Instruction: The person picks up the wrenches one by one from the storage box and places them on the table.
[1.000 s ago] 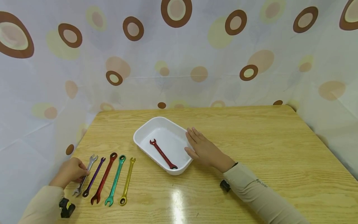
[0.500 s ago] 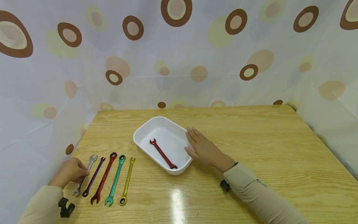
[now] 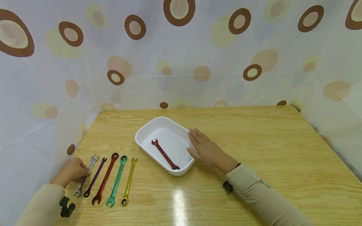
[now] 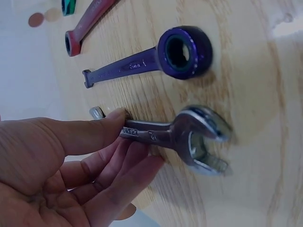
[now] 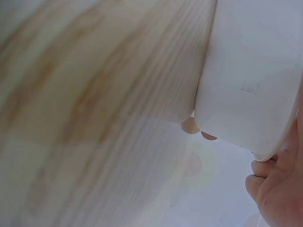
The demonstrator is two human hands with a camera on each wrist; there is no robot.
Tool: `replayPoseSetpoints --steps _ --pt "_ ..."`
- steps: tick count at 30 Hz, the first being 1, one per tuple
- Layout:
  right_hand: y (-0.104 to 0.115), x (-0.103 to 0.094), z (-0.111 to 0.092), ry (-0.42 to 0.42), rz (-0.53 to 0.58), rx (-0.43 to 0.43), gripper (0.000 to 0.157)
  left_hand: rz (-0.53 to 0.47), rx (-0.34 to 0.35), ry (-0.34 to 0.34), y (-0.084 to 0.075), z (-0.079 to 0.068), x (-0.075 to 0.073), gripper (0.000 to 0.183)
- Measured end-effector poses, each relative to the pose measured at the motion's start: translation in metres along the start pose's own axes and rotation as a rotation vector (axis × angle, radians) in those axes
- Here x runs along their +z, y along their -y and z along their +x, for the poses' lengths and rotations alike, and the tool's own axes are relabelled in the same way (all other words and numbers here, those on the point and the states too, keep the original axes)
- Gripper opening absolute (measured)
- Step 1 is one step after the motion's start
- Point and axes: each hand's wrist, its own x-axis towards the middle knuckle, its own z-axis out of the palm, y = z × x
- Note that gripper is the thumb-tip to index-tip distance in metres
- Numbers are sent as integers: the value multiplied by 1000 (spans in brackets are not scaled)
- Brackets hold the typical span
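My left hand (image 3: 72,171) pinches a silver open-end wrench (image 4: 156,135) by its shaft, between thumb and fingers, at the left end of a row of wrenches. Right beside it lies a purple wrench (image 4: 125,66) with a ring at its near end. At the middle of the table is a white plastic tray (image 3: 150,127), with one red wrench (image 3: 165,154) lying in it. My right hand (image 3: 207,150) rests with straight fingers along the tray's right rim; the right wrist view shows fingers against the tray's outer edge.
To the right of the purple wrench lie another red wrench (image 3: 106,178), a teal wrench (image 3: 117,180) and a yellow wrench (image 3: 129,180), side by side on the wooden table (image 3: 254,135). A patterned curtain (image 3: 186,56) hangs around the table's back and sides.
Hardly anything differs: the left hand stays pinched on the silver wrench and the right hand stays at the tray rim. The head view shifts very slightly.
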Motion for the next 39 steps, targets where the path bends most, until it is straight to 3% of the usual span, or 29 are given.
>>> replayPoseSetpoints --steps 6,11,16,21,24,32,39 --pt "0 2 0 -8 -3 0 64 104 91 3 -11 6 -7 35" --pt "0 2 1 -16 -6 -2 64 87 131 -12 -42 12 -15 33" --pt "-1 2 0 -16 -14 -2 64 -134 146 -1 -89 11 -14 45" --pt "-1 1 -1 -9 -21 0 64 -403 230 19 -137 7 -1 48" --pt "-2 -1 -1 -2 -20 7 64 -459 271 32 -164 9 10 44" --pt "-4 -2 -2 5 -14 15 64 -268 323 -25 -212 24 40 28" --pt "-4 -2 -2 7 -11 12 65 -21 368 -45 -226 42 66 30"
